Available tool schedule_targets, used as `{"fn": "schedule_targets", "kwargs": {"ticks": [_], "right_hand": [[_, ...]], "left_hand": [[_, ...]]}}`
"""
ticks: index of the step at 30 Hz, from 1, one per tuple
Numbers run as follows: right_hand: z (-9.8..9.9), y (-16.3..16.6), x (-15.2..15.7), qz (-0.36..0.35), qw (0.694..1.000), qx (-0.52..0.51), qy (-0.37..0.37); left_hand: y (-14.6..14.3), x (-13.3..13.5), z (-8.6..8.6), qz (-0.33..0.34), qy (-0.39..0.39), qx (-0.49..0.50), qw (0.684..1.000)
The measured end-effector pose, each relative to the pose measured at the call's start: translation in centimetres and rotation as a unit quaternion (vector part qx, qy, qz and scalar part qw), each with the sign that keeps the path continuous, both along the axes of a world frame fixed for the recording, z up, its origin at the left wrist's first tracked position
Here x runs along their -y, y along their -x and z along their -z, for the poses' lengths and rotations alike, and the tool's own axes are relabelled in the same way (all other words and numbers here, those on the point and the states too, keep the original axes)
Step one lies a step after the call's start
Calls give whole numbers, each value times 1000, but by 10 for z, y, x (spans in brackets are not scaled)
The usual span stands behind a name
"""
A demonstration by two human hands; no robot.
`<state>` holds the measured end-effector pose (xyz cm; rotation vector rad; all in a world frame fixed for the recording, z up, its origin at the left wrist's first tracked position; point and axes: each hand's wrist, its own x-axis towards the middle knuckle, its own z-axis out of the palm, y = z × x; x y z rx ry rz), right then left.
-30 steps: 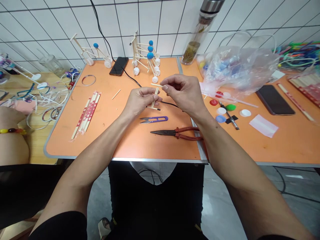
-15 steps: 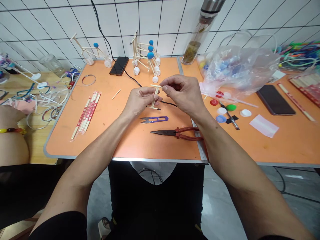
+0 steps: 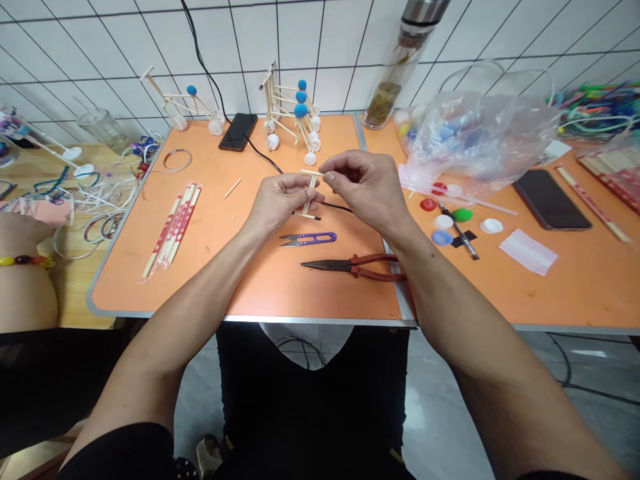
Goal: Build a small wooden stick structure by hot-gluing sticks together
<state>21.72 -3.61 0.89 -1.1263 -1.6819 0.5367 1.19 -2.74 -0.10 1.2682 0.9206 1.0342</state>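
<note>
- Your left hand (image 3: pixel 280 200) pinches a stick (image 3: pixel 311 192) between thumb and fingers and holds it nearly upright, just above the table (image 3: pixel 240 287).
- Your right hand (image 3: pixel 367 183) is closed, its thumb and forefinger pinching a crosspiece (image 3: pixel 311 172) by the right end. The crosspiece lies level across the top of the stick and touches it.
- A lower piece (image 3: pixel 307 215) crosses the stick's bottom end, just below your left thumb.
- Your two hands meet over the middle of the table, fingertips close together.
- Purple snips (image 3: pixel 309 238) lie just on the near side of your hands. Red-handled pliers (image 3: pixel 357 265) lie nearer still, tips pointing left.
- A black cable (image 3: pixel 260 155) runs from under your hands toward the far left, passing a phone (image 3: pixel 239 131).
- Beyond your hands stands a stick model (image 3: pixel 293 110) with blue balls. Another model (image 3: pixel 183 107) stands further left.
- To the left lie wrapped chopsticks (image 3: pixel 175 223), a toothpick (image 3: pixel 233 189) and a ring (image 3: pixel 177 160).
- To the right are loose caps (image 3: pixel 443 221), a plastic bag (image 3: pixel 475 133), a bottle (image 3: pixel 400 67) and a second phone (image 3: pixel 550 200).
- At the left edge rests another person's arm (image 3: pixel 25 293) with a bead bracelet (image 3: pixel 25 261).
</note>
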Motion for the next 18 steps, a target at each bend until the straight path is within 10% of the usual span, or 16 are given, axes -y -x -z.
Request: {"fn": "schedule_targets", "kwargs": {"ticks": [18], "right_hand": [[2, -1, -2, -4, 1000, 5, 2]], "left_hand": [[0, -1, 1, 3, 0, 0, 1000]]}}
